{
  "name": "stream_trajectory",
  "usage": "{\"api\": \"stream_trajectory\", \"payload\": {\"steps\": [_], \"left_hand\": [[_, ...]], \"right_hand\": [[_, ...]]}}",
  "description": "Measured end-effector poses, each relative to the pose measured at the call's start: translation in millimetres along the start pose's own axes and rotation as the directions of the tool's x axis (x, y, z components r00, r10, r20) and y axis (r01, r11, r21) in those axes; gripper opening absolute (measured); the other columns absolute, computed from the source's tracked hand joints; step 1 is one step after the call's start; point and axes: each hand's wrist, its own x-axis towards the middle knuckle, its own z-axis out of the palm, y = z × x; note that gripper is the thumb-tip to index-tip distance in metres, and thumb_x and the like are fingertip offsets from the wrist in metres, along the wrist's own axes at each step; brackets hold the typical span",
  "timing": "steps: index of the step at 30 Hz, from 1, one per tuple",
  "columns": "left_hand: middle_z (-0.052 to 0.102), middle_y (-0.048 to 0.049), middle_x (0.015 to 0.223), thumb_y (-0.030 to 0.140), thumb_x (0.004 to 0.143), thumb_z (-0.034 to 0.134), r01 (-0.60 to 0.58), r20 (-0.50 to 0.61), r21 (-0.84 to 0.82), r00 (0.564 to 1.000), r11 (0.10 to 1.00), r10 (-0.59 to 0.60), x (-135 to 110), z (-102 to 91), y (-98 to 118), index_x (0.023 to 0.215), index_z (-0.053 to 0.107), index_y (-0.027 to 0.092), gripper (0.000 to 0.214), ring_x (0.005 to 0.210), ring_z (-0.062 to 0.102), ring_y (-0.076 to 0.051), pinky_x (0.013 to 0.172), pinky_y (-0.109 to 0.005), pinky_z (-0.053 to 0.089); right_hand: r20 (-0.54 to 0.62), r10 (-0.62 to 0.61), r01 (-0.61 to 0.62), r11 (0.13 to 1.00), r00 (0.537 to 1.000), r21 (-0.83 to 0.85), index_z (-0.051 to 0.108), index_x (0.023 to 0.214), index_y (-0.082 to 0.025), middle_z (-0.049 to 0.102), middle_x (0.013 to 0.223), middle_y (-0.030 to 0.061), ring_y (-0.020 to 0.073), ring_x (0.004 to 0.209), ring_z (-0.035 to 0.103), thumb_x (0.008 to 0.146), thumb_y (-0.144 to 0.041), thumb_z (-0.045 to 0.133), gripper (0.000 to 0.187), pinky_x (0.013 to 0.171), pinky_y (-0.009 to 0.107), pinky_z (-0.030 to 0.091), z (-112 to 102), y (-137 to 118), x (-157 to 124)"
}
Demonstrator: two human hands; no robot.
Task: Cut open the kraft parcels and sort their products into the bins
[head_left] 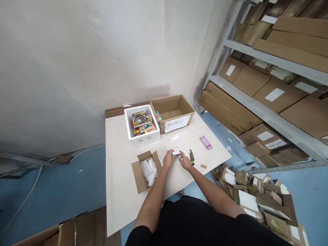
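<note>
Between my two hands, above the table, is a small white and green box (175, 151); its lower part is partly hidden by fingers. My left hand (168, 159) is closed on its left side. On the other side, my right hand (185, 161) has its fingers against the right edge. A black and yellow utility knife (192, 157) lies just right of my right hand. To the left of my hands stands an opened small carton (139, 177) with white crumpled packing inside.
A white foam box (143, 140) holding several printed booklets stands at the back, beside a cardboard box (189, 106) with a handwritten paper label. A blurred pink item (206, 142) and a cardboard scrap (203, 166) lie rightward. Loaded shelves (256, 102) and heaped cartons (271, 218) are at right.
</note>
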Motion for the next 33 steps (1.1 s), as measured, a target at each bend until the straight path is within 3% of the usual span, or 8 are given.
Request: {"api": "stream_trajectory", "payload": {"steps": [4,8,12,18,21,25,29,33], "left_hand": [[0.061,-0.0094,0.141,0.018,0.089,0.070,-0.002,0.047,0.021,0.999,1.000,0.001,0,1.1,-3,0.119,0.068,0.026,0.031,0.125,0.064,-0.028,0.112,-0.042,0.047],[0.063,-0.0098,0.142,0.012,0.079,0.076,0.016,0.021,-0.194,1.000,0.981,-0.013,-2,8.8,-11,0.124,0.065,0.026,0.048,0.129,0.063,-0.029,0.116,-0.045,0.046],[0.069,-0.0098,0.133,0.012,0.075,0.077,0.115,-0.010,-0.350,0.992,0.930,-0.126,-5,18.2,-18,0.130,0.057,0.026,0.060,0.122,0.069,-0.027,0.109,-0.046,0.052],[0.072,-0.0092,0.134,0.011,0.077,0.073,0.162,-0.064,-0.302,0.980,0.939,-0.190,7,9.2,-9,0.132,0.053,0.027,0.061,0.117,0.072,-0.026,0.106,-0.044,0.054],[0.072,-0.0075,0.133,0.016,0.083,0.070,0.152,-0.167,-0.218,0.967,0.964,-0.191,25,-12.0,11,0.136,0.052,0.029,0.058,0.114,0.073,-0.026,0.104,-0.043,0.054],[0.072,-0.0080,0.132,0.025,0.089,0.068,0.010,-0.350,-0.172,0.934,0.985,-0.070,60,-50.4,56,0.144,0.050,0.029,0.058,0.114,0.073,-0.026,0.101,-0.040,0.056],[0.071,-0.0099,0.134,0.026,0.090,0.071,-0.155,-0.505,-0.099,0.859,0.983,0.084,118,-92.3,116,0.151,0.047,0.027,0.066,0.117,0.071,-0.028,0.103,-0.042,0.055],[0.071,-0.0118,0.133,0.022,0.088,0.074,-0.276,-0.595,-0.070,0.783,0.959,0.182,183,-137.7,164,0.153,0.047,0.023,0.071,0.115,0.071,-0.027,0.107,-0.045,0.054]], "right_hand": [[-0.036,0.056,-0.053,0.997,0.998,0.063,0.036,0.163,-0.027,0.066,0.147,0.0113,0.0241,0.133,0.066,0.091,-0.021,0.060,0.076,0.114,0.043,0.050,1,-1,-1],[-0.059,0.124,-0.112,0.980,0.991,0.167,0.045,0.156,-0.026,0.072,0.137,0.0102,0.0233,0.122,0.072,0.083,-0.018,0.062,0.075,0.106,0.042,0.056,-2,-3,4],[-0.019,0.122,-0.111,0.952,0.992,0.285,0.059,0.136,-0.023,0.078,0.116,0.0091,0.0248,0.106,0.075,0.078,-0.021,0.064,0.057,0.088,0.038,0.060,-1,-9,13],[0.042,0.070,-0.081,0.928,0.997,0.365,0.059,0.108,-0.025,0.078,0.092,0.0031,0.0254,0.091,0.076,0.082,-0.035,0.067,0.029,0.084,0.040,0.060,8,-28,42],[0.082,0.001,-0.036,0.898,0.997,0.439,0.058,0.104,-0.026,0.078,0.090,0.0027,0.0260,0.089,0.076,0.081,-0.038,0.071,0.029,0.084,0.040,0.061,-3,-50,72],[0.047,-0.180,0.132,0.854,0.983,0.504,0.061,0.109,-0.025,0.079,0.097,0.0045,0.0261,0.093,0.075,0.078,-0.039,0.075,0.037,0.089,0.041,0.059,-40,-98,123],[-0.042,-0.414,0.369,0.755,0.909,0.542,0.063,0.114,-0.024,0.077,0.114,0.0050,0.0242,0.104,0.072,0.080,-0.038,0.073,0.038,0.098,0.041,0.057,-83,-164,186],[-0.082,-0.534,0.475,0.660,0.841,0.582,0.063,0.125,-0.022,0.075,0.120,0.0073,0.0239,0.112,0.070,0.084,-0.037,0.072,0.044,0.104,0.043,0.055,-112,-225,255]]}}
